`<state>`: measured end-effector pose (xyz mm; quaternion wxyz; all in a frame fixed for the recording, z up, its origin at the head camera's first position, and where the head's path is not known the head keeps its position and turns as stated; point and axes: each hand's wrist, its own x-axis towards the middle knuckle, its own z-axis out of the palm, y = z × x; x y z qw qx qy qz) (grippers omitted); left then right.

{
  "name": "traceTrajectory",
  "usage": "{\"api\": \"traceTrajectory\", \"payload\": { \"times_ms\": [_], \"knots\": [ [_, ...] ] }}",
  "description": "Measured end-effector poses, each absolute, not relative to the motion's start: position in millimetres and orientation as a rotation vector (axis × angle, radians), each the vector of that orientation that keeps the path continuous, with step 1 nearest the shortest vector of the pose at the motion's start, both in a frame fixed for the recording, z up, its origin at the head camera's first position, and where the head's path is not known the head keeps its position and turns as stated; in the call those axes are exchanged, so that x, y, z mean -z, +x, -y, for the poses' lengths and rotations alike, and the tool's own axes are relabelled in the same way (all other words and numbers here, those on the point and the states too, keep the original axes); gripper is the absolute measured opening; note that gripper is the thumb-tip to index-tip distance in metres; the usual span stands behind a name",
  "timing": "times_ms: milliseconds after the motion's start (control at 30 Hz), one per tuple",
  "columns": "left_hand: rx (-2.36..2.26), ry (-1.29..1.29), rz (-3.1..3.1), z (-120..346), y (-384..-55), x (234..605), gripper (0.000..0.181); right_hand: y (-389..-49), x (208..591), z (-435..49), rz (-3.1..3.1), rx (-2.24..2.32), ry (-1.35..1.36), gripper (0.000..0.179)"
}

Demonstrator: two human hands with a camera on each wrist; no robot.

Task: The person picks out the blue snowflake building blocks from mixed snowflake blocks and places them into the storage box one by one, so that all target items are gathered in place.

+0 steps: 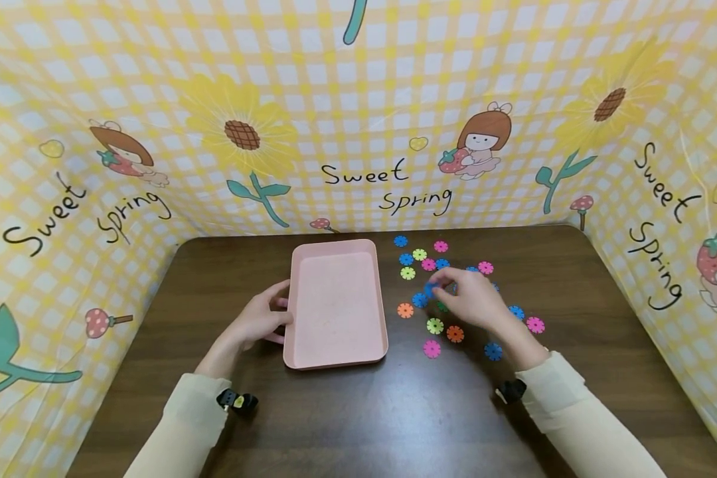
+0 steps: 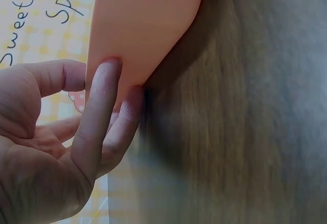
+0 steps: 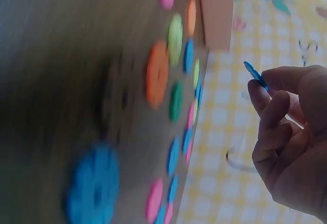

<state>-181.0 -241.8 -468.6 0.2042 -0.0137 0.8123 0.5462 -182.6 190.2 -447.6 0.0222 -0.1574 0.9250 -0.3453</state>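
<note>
A pink rectangular tray (image 1: 336,358) lies on the table, nothing inside it. My left hand (image 1: 261,317) holds it by its left side; in the left wrist view this hand (image 2: 61,137) has fingers on both sides of the tray's rim (image 2: 143,24). Between thumb and fingertips my right hand (image 1: 475,299) pinches a blue notched plastic disc (image 1: 431,290), raised over the loose discs. Seen from the right wrist, the held disc (image 3: 255,74) is nearly edge-on in the hand (image 3: 294,132). Around and under that hand lie several flower-like discs, among them an orange one (image 1: 455,334) and a pink one (image 1: 432,349).
The brown wooden table (image 1: 311,425) is bordered by a yellow checked cloth (image 1: 358,119) at the back and sides. Scattered discs, including a blue one (image 1: 493,351) near the right forearm, cover the area right of the tray.
</note>
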Motion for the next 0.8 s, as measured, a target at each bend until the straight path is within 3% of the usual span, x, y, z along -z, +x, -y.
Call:
{"api": "traceTrajectory", "payload": {
  "times_ms": [800],
  "knots": [
    [-1.508,-0.047,-2.272,234,-184,469,0.087,-172,468,-50,-2.624,1.104,-0.753,0.008]
  ]
}}
